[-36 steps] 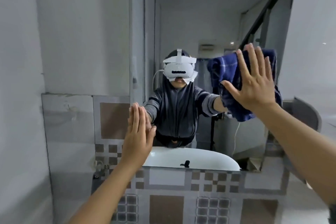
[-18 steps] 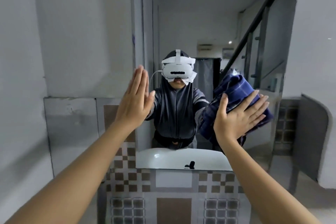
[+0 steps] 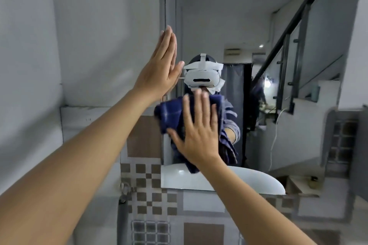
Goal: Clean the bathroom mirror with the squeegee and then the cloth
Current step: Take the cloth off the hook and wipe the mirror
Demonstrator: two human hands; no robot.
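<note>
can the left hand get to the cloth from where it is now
Probably yes. The left hand is flat, open and empty at the mirror's left edge, just above and left of the cloth. Nothing lies between them, though the right hand covers most of the cloth.

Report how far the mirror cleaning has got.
Done, apparently: the squeegee pass, since no squeegee is in view. In hand: the right hand presses the blue cloth flat on the mirror, while the left hand braces at its edge. Left: wiping the remaining glass.
</note>
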